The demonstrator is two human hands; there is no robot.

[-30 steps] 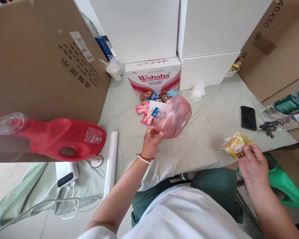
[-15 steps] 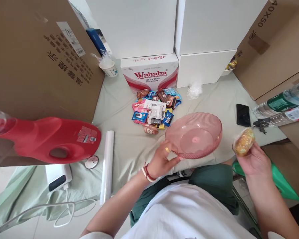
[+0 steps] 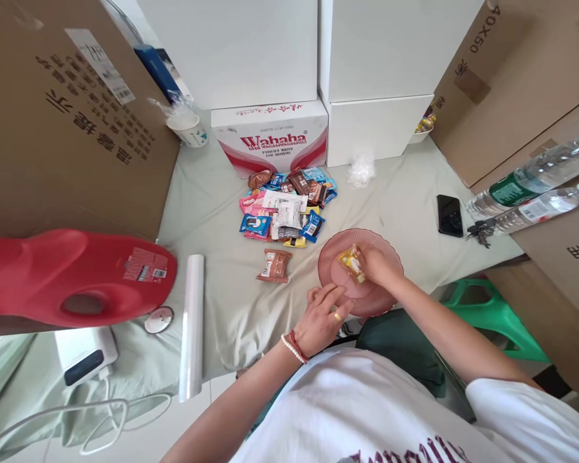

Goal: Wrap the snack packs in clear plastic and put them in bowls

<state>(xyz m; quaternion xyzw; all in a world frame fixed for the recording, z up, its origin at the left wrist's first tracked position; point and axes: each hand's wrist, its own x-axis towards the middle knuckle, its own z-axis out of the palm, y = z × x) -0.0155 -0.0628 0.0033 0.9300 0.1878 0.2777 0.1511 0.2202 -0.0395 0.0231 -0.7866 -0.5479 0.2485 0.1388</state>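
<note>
The pink ribbed plastic plate (image 3: 328, 254) lies near the table's front edge, before my body. Over its inside, my right hand (image 3: 377, 265) has its fingers closed on a yellow-wrapped snack (image 3: 351, 262), which is low over or touching the plate's bottom. My left hand (image 3: 324, 314) is at the plate's near left rim, fingers stretched and apart, some tips over the rim. Left of the plate lies a single brown-wrapped snack (image 3: 274, 265). Behind it, a pile of small packaged snacks (image 3: 287, 212) in blue, pink, white, brown and yellow wrappers spreads on the cloth.
A Wahaha carton (image 3: 275, 138) stands behind the pile. On the left are a red jug (image 3: 77, 276), a clear-film roll (image 3: 192, 328) and a paper cup (image 3: 192, 132). A phone (image 3: 450, 215), keys (image 3: 481, 231) and plastic bottles (image 3: 516, 190) lie right. A green stool (image 3: 502, 315) stands below.
My right hand has brought the yellow-wrapped snack leftward into the plate. The plate, held tilted by my left hand before, now lies flatter. The brown-wrapped snack lies farther from the pile.
</note>
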